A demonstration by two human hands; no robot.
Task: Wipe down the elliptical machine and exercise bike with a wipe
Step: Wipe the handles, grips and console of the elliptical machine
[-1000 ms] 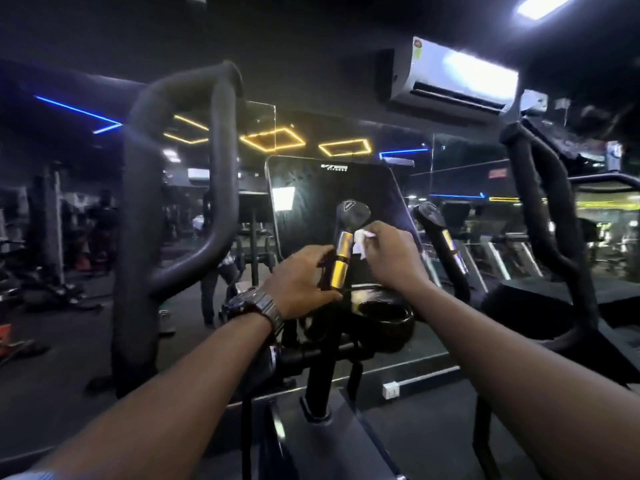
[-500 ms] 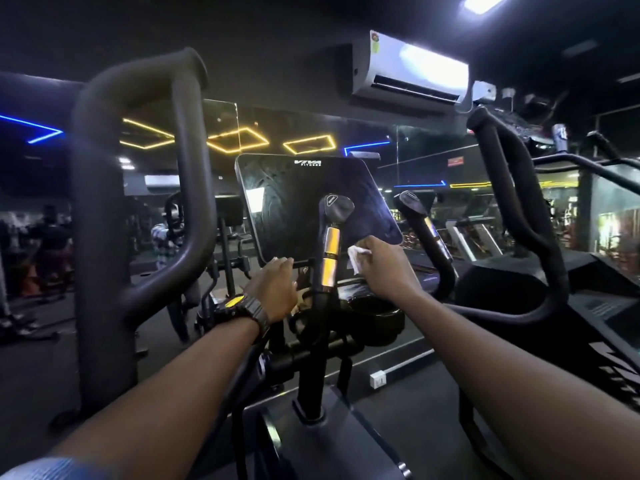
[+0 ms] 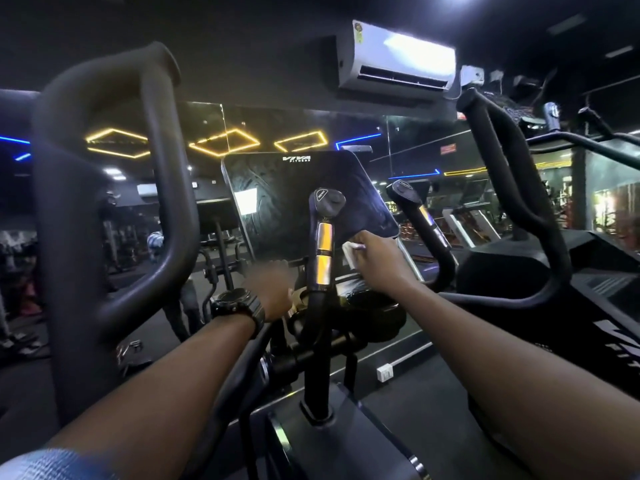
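— Dim gym all round: yellow and blue light strips on the ceiling, a wall mirror point(image 3: 408, 147) behind the machines, and a split air conditioner point(image 3: 398, 60) up at one o'clock from the console.

— And the machine in front?

— An elliptical machine point(image 3: 322, 341). Its dark console screen point(image 3: 277, 209) sits dead centre, tilted back, with a white logo along its top edge. Two big looped handles frame it, the left moving handle point(image 3: 104, 202) at nine o'clock and the right moving handle point(image 3: 512, 188) at three. A short grip with gold sensor bands point(image 3: 323, 251) stands upright in front of the screen, a second short grip point(image 3: 419, 220) just to its right.

— Where is the wipe?

— The white wipe point(image 3: 349, 254) is pinched in the right hand point(image 3: 377, 261), at three o'clock from the banded grip, near the screen's lower right corner. Whether it touches the screen I cannot tell.

— The other hand?

— The left hand point(image 3: 273, 292) is blurred, down at seven o'clock from that grip, a black wristwatch point(image 3: 239, 306) on the wrist. I cannot tell how its fingers lie or whether it holds anything.
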